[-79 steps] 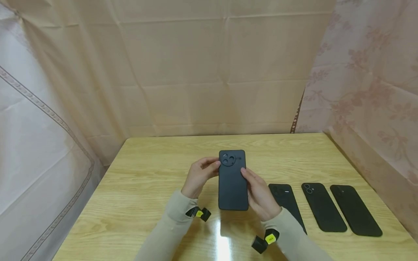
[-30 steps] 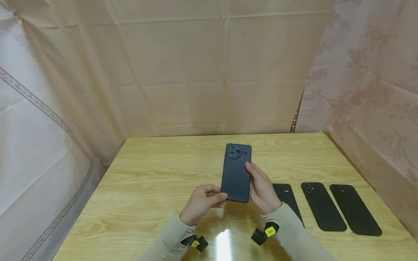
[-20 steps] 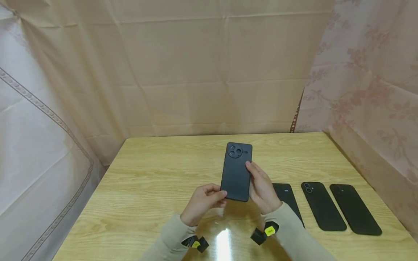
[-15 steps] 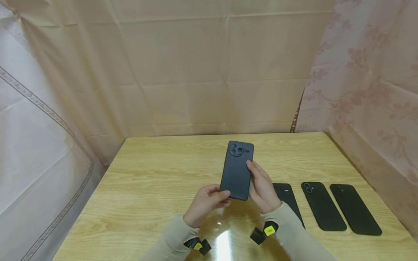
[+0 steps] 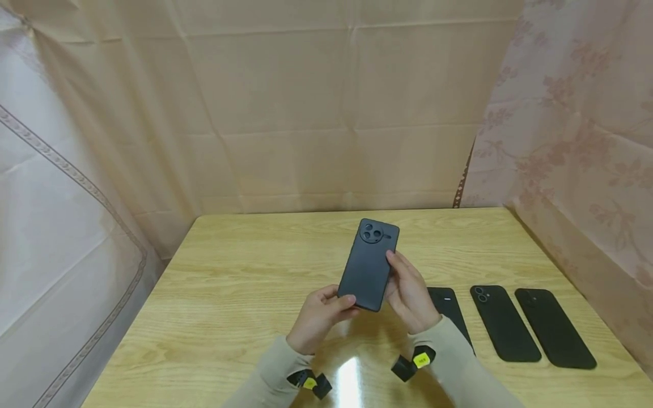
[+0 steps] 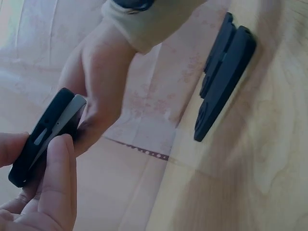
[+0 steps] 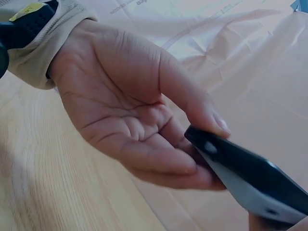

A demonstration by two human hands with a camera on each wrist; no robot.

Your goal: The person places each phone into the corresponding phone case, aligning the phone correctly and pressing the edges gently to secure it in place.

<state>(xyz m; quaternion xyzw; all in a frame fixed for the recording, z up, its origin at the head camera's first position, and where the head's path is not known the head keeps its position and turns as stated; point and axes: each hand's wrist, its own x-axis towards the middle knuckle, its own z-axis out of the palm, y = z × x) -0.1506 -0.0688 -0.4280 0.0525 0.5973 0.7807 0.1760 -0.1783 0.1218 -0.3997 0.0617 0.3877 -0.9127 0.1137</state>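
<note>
Both my hands hold a phone in a black case (image 5: 368, 266) above the table, its camera-ring side up and tilted clockwise. Along its edge in the left wrist view, the silver phone (image 6: 70, 113) stands out from the black case (image 6: 52, 118), a gap between them. My left hand (image 5: 320, 317) pinches the lower left corner, thumb on the case back and fingers underneath. At the right long side my right hand (image 5: 410, 294) grips, its thumb on the case; in the right wrist view the silver side (image 7: 240, 185) also shows. The screen is mostly hidden.
Three black phones or cases lie in a row at the right of the wooden table (image 5: 229, 272): a near one (image 5: 451, 311), partly behind my right sleeve, a middle one (image 5: 505, 323) and a far right one (image 5: 556, 328). Cloth curtains (image 5: 306, 113) surround the table.
My left hand has moved from the cased phone's upper left edge to its lower left corner. The phone has risen slightly rightward and turned clockwise. My right hand keeps its hold.
</note>
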